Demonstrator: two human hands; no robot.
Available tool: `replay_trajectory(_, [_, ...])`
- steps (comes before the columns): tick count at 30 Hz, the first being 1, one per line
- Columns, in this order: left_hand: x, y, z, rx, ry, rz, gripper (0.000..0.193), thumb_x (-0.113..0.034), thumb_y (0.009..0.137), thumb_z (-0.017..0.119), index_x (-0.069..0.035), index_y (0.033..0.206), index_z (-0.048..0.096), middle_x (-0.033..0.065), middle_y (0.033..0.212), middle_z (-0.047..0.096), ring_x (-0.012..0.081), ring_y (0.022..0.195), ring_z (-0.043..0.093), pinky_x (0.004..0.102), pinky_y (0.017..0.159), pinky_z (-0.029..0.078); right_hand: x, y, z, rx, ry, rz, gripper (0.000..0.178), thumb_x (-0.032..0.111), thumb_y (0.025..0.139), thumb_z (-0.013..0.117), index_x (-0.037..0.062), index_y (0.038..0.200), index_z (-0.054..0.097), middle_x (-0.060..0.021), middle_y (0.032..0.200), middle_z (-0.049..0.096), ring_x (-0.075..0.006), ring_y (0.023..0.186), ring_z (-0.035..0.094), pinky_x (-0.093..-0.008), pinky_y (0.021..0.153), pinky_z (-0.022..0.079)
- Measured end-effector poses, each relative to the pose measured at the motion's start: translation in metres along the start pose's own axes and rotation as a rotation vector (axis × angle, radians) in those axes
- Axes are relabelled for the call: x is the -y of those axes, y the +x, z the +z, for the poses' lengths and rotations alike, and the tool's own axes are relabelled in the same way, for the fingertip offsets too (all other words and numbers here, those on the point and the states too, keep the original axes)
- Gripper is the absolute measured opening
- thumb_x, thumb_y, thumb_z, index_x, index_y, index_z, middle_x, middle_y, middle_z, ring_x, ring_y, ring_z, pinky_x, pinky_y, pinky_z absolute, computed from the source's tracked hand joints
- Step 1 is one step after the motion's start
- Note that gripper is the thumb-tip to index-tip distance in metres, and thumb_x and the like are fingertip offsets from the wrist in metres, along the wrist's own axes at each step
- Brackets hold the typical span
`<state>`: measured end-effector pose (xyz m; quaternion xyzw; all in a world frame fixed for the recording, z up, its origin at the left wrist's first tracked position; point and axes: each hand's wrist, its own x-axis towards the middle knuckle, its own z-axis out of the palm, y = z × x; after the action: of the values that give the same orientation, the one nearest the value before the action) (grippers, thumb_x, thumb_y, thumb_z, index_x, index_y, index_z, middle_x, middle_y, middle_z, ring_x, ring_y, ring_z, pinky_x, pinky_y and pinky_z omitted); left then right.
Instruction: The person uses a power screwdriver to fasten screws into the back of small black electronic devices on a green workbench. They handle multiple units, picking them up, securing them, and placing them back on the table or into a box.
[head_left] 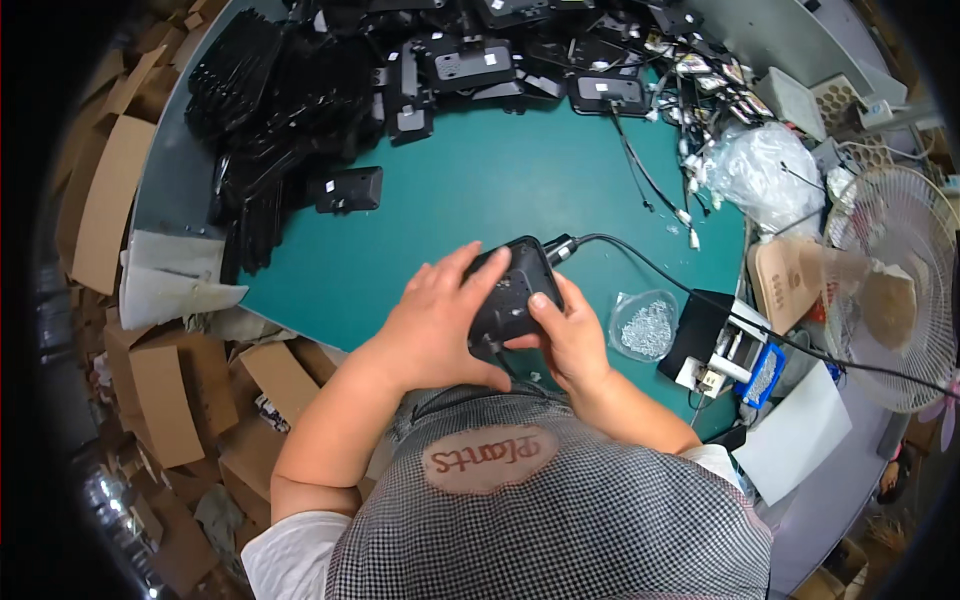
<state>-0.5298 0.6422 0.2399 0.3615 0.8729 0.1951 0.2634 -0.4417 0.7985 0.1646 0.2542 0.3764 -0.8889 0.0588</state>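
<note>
Near the table's front edge, a black plastic device housing (513, 291) with rounded corners is held between both hands, its inner or back face with small holes turned up. My left hand (437, 313) grips its left side, fingers over the far left edge and thumb low by my apron. My right hand (575, 335) closes on its right side, the thumb pressing on its face. Just beyond the right fingers is the end of a black cylindrical tool (560, 249), perhaps an electric screwdriver; the rest of it is hidden. Its black cable (640, 258) runs off to the right.
A heart-shaped clear dish of small screws (643, 327) stands right of my hands, near a small white-and-black machine (735, 335) and a fan (888, 290). Black housings (470, 65) and bagged parts (270, 110) pile up behind. One housing (349, 189) lies alone. Cartons (165, 400) stand left.
</note>
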Motion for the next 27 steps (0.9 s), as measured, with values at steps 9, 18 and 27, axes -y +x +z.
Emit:
replay_trajectory(9, [0.033, -0.037, 0.063, -0.251, -0.117, 0.041, 0.097, -0.037, 0.062, 0.079, -0.017, 0.143, 0.031, 0.0221, 0.136, 0.037, 0.0392, 0.121, 0.041, 0.0499, 0.096, 0.037, -0.016, -0.017, -0.009, -0.088, -0.125, -0.110, 0.048, 0.025, 0.087, 0.060, -0.0007, 0.124, 0.043, -0.0134, 0.104, 0.059, -0.0204, 0.079, 0.066, -0.0264, 0.050, 0.059])
replay_trajectory(18, [0.072, -0.088, 0.096, -0.474, -0.486, 0.225, 0.099, -0.038, 0.059, 0.078, -0.017, 0.143, 0.030, 0.0209, 0.129, 0.038, 0.0393, 0.118, 0.041, 0.0503, 0.097, 0.035, -0.046, -0.027, 0.055, 0.296, -0.400, -0.248, 0.121, 0.072, 0.063, 0.067, 0.0103, 0.148, 0.006, -0.0162, 0.140, 0.037, -0.0304, 0.128, 0.040, -0.0451, 0.107, 0.033])
replay_trajectory(27, [0.108, -0.140, 0.083, -0.612, -0.661, 0.320, 0.099, -0.042, 0.059, 0.081, -0.010, 0.140, 0.035, 0.0186, 0.133, 0.039, 0.0372, 0.118, 0.044, 0.0454, 0.099, 0.038, -0.069, -0.011, 0.081, 0.496, -0.202, -0.060, 0.124, 0.057, 0.056, 0.081, 0.0107, 0.147, 0.011, -0.0168, 0.134, 0.044, -0.0321, 0.127, 0.040, -0.0462, 0.106, 0.034])
